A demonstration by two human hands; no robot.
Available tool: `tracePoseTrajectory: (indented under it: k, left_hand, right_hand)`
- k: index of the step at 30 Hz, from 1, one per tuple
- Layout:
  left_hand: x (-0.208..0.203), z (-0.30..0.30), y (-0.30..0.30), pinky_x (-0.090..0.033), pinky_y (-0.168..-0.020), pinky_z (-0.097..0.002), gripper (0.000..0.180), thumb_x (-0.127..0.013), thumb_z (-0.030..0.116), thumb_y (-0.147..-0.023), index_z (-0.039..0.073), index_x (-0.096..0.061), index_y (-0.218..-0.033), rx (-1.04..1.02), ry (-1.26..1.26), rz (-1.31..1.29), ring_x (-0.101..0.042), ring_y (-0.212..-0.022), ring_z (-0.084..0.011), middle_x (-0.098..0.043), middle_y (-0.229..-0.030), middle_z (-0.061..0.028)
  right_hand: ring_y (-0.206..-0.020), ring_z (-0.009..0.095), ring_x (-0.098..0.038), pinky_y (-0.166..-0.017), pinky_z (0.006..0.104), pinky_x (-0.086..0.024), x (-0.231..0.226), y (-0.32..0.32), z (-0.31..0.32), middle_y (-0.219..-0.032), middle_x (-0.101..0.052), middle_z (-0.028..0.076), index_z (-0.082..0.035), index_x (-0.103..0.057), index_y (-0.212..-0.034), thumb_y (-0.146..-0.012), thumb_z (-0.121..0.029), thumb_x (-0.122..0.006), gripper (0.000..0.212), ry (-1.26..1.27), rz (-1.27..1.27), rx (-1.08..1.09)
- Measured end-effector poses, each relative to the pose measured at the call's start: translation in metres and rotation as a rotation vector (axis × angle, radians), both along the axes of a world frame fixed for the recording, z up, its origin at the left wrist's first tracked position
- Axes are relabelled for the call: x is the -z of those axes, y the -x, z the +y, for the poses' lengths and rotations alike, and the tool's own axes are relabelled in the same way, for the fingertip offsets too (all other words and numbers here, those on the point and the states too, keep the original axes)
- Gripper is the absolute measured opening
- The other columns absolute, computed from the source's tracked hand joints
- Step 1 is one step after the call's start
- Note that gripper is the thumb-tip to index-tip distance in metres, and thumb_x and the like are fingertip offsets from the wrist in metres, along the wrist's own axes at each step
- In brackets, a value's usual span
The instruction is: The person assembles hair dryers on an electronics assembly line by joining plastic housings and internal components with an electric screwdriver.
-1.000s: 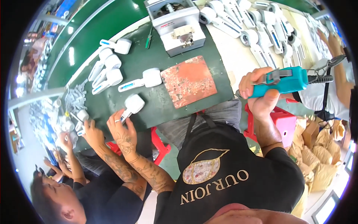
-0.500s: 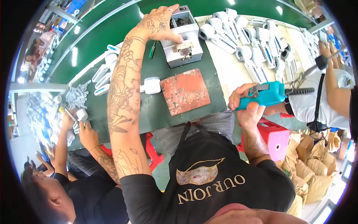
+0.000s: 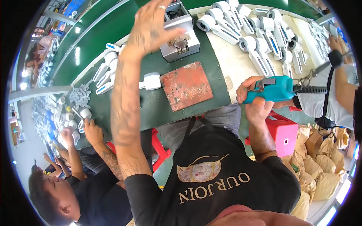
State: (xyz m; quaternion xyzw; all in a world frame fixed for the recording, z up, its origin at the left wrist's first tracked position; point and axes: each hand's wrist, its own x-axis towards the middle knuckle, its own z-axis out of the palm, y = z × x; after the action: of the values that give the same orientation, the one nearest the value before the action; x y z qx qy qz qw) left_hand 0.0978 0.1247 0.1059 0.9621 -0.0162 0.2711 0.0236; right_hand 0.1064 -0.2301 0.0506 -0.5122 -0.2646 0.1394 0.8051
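Note:
My left hand (image 3: 152, 32) is raised over the left side of a grey-white box machine (image 3: 175, 54) with a metal fitting on its front. Its fingers are spread and slightly blurred, and nothing shows in its grip. Out at the right of the bench, my right hand (image 3: 260, 113) is wrapped around a teal power screwdriver (image 3: 277, 88), whose front end has a dark coiled spring. A worn red square plate (image 3: 186, 86) lies on the dark green bench mat before me. Against its left side is a white round-headed part (image 3: 152, 81).
Several white handheld units with round heads (image 3: 247, 44) crowd the cream sheet at right; more lie at left (image 3: 103, 73). A co-worker (image 3: 56, 196) handles white parts at left. A red stool (image 3: 281, 135) and brown sacks (image 3: 324, 165) stand at right. The green bench (image 3: 151, 116) ends at my lap.
My left hand has come off the top of the box machine and shifted left, its fingers spread. My right hand has moved slightly right with the screwdriver.

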Motion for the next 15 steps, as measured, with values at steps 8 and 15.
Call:
tracePoseTrajectory:
  k: [8, 15]
  left_hand:
    - [0.085, -0.165, 0.128, -0.020, -0.123, -0.0601, 0.095, -0.080, 0.056, -0.077, 0.021, -0.044, -0.156, -0.189, 0.227, 0.398, -0.029, -0.150, -0.0441, -0.036, -0.161, -0.0163]
    - [0.097, -0.171, 0.113, -0.020, -0.123, -0.0604, 0.083, -0.077, 0.051, -0.083, 0.021, -0.046, -0.154, -0.141, 0.240, 0.376, -0.029, -0.148, -0.0466, -0.034, -0.162, -0.0184]
  right_hand:
    - [-0.060, 0.016, -0.054, -0.054, 0.0289, -0.041, -0.003, -0.006, -0.006, -0.070, -0.055, 0.006, 0.005, -0.054, -0.110, -0.087, -0.068, -0.069, 0.078, 0.102, -0.088, -0.019]
    - [-0.062, 0.016, -0.054, -0.055, 0.0295, -0.041, -0.008, -0.016, 0.008, -0.070, -0.054, 0.005, 0.008, -0.056, -0.111, -0.087, -0.070, -0.069, 0.082, 0.109, -0.085, 0.063]
